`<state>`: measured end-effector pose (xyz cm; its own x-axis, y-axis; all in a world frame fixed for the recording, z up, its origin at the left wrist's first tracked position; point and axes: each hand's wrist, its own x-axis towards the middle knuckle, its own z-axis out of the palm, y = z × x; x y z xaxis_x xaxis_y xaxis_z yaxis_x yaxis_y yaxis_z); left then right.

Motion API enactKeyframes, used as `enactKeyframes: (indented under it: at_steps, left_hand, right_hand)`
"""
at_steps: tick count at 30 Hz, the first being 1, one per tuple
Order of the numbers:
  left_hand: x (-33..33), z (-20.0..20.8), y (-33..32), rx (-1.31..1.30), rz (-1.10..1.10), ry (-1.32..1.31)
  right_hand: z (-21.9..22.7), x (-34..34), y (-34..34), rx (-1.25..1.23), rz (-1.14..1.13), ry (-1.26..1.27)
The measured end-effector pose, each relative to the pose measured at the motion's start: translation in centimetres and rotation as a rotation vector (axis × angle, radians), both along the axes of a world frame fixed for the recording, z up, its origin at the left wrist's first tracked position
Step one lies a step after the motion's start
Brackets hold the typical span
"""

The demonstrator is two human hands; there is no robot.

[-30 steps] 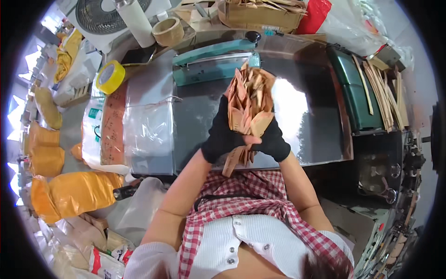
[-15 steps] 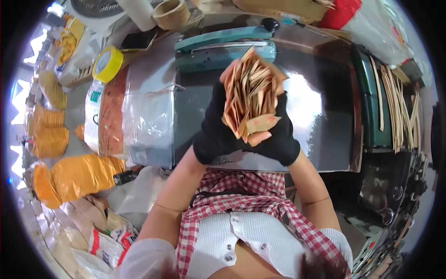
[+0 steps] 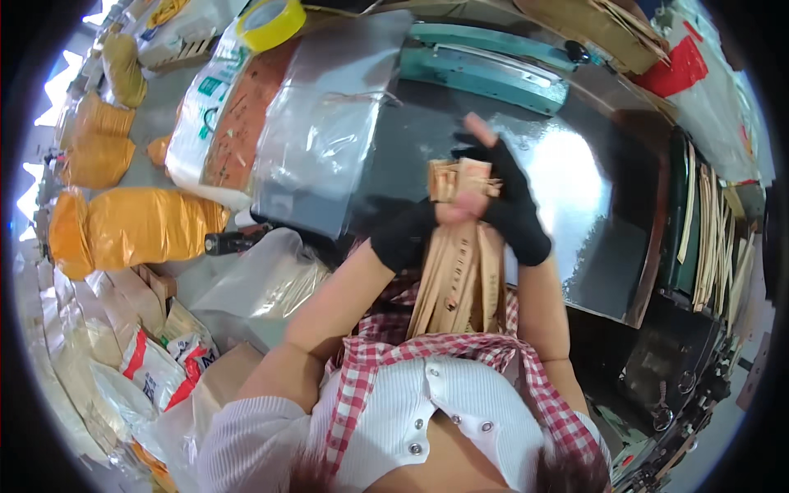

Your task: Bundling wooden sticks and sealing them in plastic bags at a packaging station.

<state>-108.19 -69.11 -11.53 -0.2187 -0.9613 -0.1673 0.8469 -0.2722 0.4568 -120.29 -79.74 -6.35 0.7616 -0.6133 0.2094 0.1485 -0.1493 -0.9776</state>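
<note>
A bundle of long, flat tan paper sleeves [image 3: 460,279] with dark printing slants over my lap, its far end above the dark tabletop [image 3: 419,135]. My left hand [image 3: 412,233], in a black fingerless glove, is closed round the bundle near that far end. On the right side of the same end, my right hand [image 3: 516,197], gloved alike, has a finger stretched out and apart from the rest. Motion smears its fingertips. Whether its palm touches the sleeves is hidden.
A teal bar-shaped machine [image 3: 493,70] lies along the table's far side. Clear plastic bags [image 3: 320,123] cover the left part, beside a yellow tape roll [image 3: 271,23]. At the right, a dark green tray [image 3: 678,222] holds several thin strips. Orange wrapped parcels [image 3: 140,230] stand left.
The bundle went from upright, its end facing up between both hands, to lying back over my lap. My right hand has loosened from it. The view has shifted.
</note>
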Motion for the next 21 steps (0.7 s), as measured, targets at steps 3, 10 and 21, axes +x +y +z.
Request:
enactKeyframes:
  at_steps: [3,10,21]
  left_hand:
    - [-1.2,2.6,-0.8,-0.247,-0.065,0.025]
    - [1.6,2.0,3.5,-0.129,-0.182,-1.905]
    - [-2.8,0.6,1.1,-0.26,0.686,-1.973]
  right_hand:
    - [3.4,-0.8,0.2,0.253,0.127,-0.032]
    - [-4.6,-1.2,0.3,0.671,0.2,-0.037]
    - [-6.5,-0.4,-1.6,0.684,0.199,0.058]
